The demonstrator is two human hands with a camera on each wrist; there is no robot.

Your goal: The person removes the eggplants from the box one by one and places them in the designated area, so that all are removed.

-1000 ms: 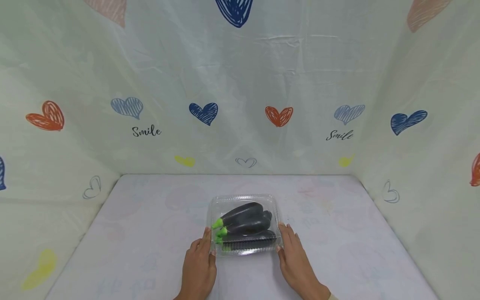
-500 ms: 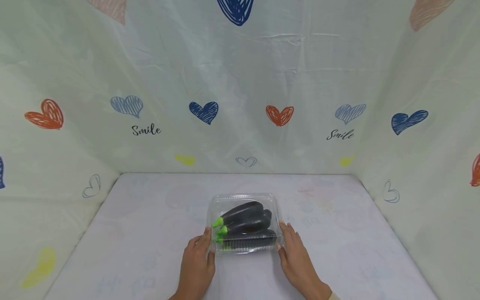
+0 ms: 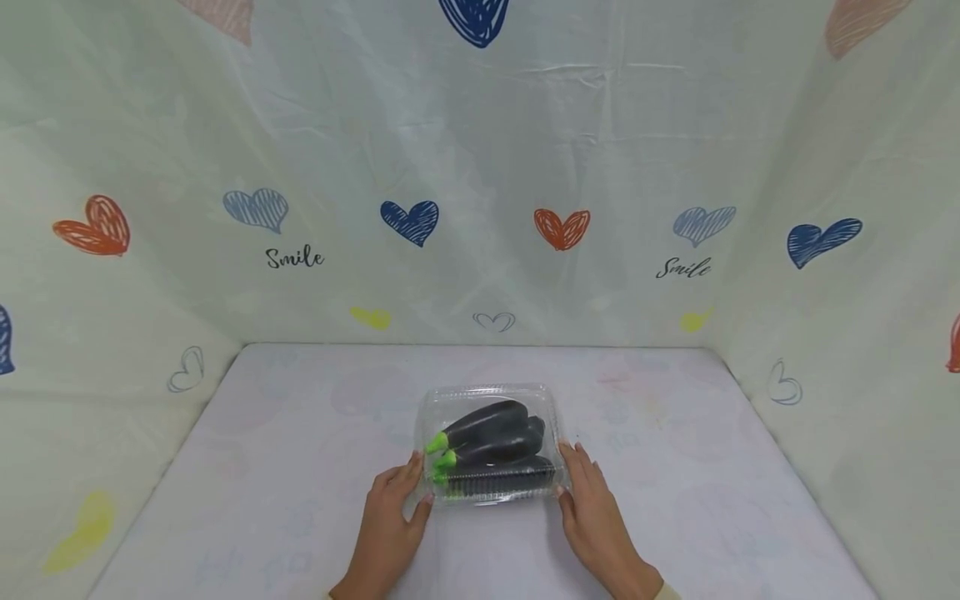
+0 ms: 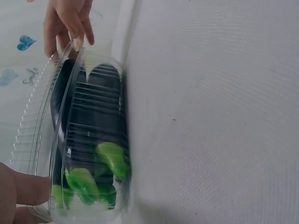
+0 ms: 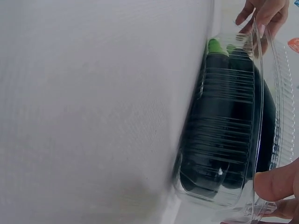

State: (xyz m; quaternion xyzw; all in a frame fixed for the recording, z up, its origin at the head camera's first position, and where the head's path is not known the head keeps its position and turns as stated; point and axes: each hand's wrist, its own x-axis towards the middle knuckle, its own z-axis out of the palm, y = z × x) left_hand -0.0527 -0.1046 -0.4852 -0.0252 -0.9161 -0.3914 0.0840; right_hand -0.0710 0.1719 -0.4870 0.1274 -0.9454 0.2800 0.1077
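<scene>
Starting at the far left, on pale wall cloth (image 3: 150,350), a printed red heart (image 3: 93,229), with a yellow patch (image 3: 82,533) well below. Further in, a light blue heart (image 3: 257,208) just above the word "Smile" (image 3: 295,257). Next, reaching in from the near edge, the left hand (image 3: 386,521), holding a clear plastic container (image 3: 487,389): fingers set along its left side, thumb parted from them and pressed to the rim at the near left corner. Cannot tell how far the fingers curl below the rim. Resting on the white table (image 3: 697,467), between both hands and touching each, that container, ribbed along its near wall. Packed inside, at least three dark eggplants (image 3: 498,447), with green caps (image 3: 437,442) toward the left and rounded ends toward the right, one partly hidden behind the others. Then the right hand (image 3: 600,525), also holding, with fingers along the right side and thumb on the rim near the closest corner; behind the wrist, a bit of pale sleeve (image 3: 666,592). Beyond, on the cloth again, lastly a dark blue heart (image 3: 821,242).
</scene>
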